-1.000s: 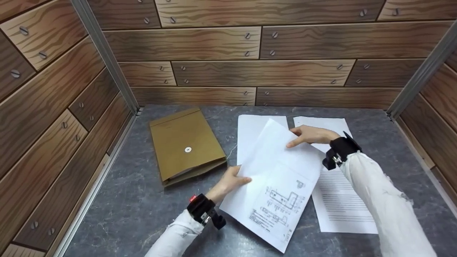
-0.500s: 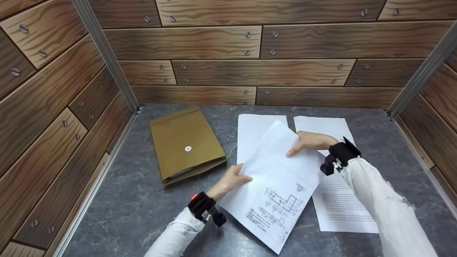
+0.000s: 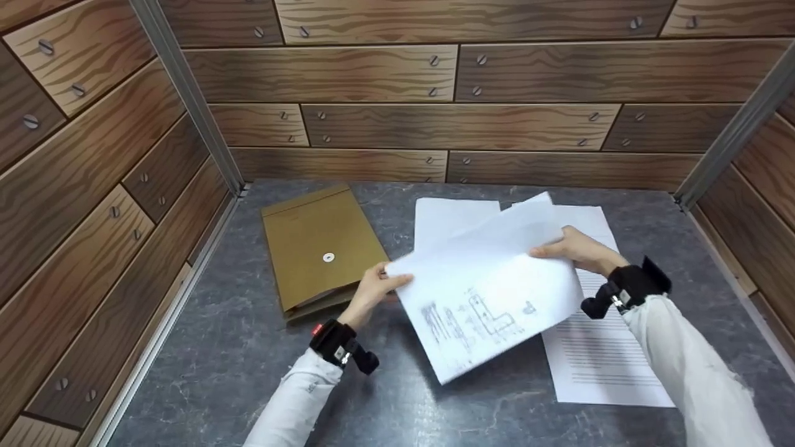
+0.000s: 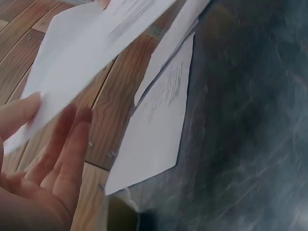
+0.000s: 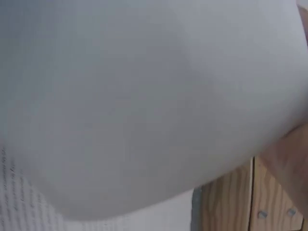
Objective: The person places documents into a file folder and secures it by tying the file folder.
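A white sheet of paper with a printed technical drawing hangs tilted between both hands, over the table. My left hand pinches its left corner, thumb on top; in the left wrist view the other fingers spread out below the paper. Near the opposite edge, my right hand grips the sheet with its thumb on the printed side and the fingers hidden behind. Blank paper fills most of the right wrist view. Just left of my left hand lies a brown string-tie envelope, its mouth slightly gaping.
Behind the held sheet, a white paper lies on the grey marbled table. To the right is a text-covered page, partly covered by the held sheet and right arm. Wood-patterned walls enclose the back and sides.
The sheet has turned clockwise and its lower end has come up and away from the table's front. My left hand has shifted up and left to its corner; my right hand has moved right.
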The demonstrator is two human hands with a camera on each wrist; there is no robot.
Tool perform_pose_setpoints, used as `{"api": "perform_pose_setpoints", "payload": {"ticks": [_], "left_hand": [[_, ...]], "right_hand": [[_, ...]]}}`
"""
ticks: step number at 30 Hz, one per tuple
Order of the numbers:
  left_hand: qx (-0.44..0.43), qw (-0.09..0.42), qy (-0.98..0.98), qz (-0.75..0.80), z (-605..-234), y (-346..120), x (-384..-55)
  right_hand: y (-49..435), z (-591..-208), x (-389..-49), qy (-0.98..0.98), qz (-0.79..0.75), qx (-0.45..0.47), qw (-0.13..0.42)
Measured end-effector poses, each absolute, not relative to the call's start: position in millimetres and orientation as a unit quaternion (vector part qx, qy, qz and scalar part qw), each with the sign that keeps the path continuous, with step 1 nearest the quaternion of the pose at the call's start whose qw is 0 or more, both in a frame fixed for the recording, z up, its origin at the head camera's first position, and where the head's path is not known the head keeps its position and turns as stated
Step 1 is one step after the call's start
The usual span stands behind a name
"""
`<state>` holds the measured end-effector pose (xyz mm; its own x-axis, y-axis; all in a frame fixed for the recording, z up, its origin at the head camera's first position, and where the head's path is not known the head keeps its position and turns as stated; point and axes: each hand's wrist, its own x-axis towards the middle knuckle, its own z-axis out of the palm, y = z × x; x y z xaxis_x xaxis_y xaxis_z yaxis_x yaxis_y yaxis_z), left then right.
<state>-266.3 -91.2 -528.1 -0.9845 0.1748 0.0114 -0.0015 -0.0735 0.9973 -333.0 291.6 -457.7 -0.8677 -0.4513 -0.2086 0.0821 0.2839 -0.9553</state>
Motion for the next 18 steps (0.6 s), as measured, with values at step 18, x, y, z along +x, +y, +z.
{"api": "perform_pose_setpoints", "payload": {"ticks": [18], "left_hand": [[0.055, 0.090, 0.697, 0.709, -503.0, -83.5, -252.7]], "right_hand": [[289.5, -490.4, -309.8, 0.712, -0.660, -0.090, 0.221]]}}
